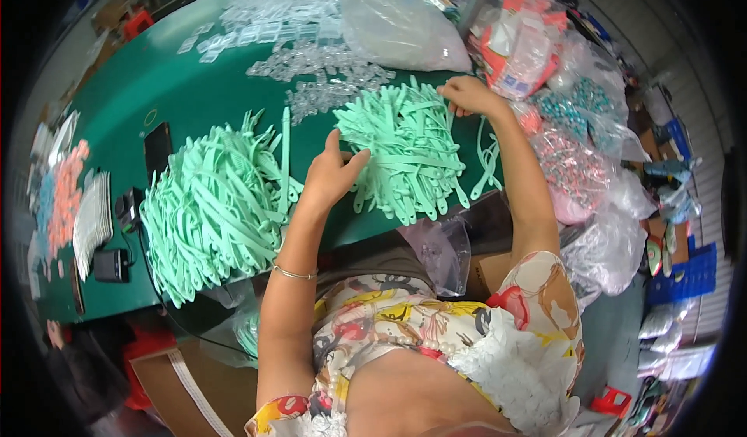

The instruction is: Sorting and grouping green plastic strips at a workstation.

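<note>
Two heaps of long mint-green straps with holes in their ends lie on the green table (354,232). My left hand (333,171) is at the left side of the right heap (408,153), thumb and forefinger spread apart, touching its edge. At that heap's far right corner is my right hand (469,96), its fingers loosely bent and apart against the strap ends. Neither hand visibly holds a strap. The larger left heap (214,207) lies beyond my left forearm, and one strap (285,153) sticks up along its right side. A few loose straps (486,161) lie beside my right forearm.
Clear plastic pieces (323,67) spread across the far table near a big translucent bag (401,21). A phone (157,149), black devices (111,266) and a cable lie at left, with orange pieces (68,196) beyond. Filled plastic bags (576,161) crowd the right side.
</note>
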### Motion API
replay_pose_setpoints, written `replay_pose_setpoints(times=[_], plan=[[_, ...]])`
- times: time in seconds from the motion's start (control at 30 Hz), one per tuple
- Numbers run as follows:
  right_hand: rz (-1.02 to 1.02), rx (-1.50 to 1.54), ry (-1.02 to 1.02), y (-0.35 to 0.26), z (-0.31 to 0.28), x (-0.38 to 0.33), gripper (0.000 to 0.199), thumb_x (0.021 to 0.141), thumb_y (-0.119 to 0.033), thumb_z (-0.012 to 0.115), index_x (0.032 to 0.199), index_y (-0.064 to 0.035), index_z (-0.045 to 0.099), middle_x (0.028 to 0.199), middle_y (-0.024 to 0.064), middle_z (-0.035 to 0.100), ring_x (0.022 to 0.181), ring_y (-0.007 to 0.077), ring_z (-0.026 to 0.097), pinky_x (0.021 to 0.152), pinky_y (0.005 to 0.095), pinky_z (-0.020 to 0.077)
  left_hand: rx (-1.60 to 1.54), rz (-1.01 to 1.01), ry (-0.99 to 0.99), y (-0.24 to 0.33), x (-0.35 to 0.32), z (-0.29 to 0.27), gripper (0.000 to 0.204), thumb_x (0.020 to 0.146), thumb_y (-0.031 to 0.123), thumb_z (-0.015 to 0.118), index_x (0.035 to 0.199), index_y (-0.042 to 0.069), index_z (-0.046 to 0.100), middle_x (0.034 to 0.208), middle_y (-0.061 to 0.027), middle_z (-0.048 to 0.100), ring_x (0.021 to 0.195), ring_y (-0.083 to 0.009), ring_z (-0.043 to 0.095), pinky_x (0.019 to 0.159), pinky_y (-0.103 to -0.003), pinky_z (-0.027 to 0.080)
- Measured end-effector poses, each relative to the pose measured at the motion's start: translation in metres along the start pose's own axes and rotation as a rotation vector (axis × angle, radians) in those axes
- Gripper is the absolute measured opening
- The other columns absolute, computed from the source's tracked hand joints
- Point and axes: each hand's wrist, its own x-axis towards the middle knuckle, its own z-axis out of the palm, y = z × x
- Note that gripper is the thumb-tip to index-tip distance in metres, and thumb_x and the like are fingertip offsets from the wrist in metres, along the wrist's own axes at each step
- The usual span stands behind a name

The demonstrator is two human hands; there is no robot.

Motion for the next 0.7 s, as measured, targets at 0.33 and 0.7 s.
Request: replay_pose_setpoints(times=[0.33, 0.7], plan=[[-0.109, 0.257, 0.267, 0.032, 0.082, -0.055, 0.065, 0.077, -0.036, 0.064, 0.123, 0.0029, 0.040, 0.101, 0.0223, 0.060, 0.091, 0.0311, 0.060, 0.077, 0.0365, 0.0473, -0.487, 0.066, -0.009, 0.002, 0.030, 0.062, 0.088, 0.077, 0.028, 0.064, 0.139, -0.006, 0.010, 0.121, -0.0221, 0.047, 0.105, -0.0255, 0.052, 0.085, -0.030, 0.043], [0.067, 0.808, 0.305, 0.062, 0.056, -0.059, 0.064, 0.084, -0.028, 0.058, 0.131, 0.0063, 0.032, 0.121, 0.0199, 0.049, 0.111, 0.0236, 0.048, 0.093, 0.0305, 0.0380, -0.963, 0.105, -0.140, 0.064, 0.068, 0.149, 0.083, 0.082, 0.009, 0.057, 0.140, 0.001, -0.001, 0.123, -0.0193, 0.043, 0.106, -0.0234, 0.050, 0.086, -0.031, 0.044]])
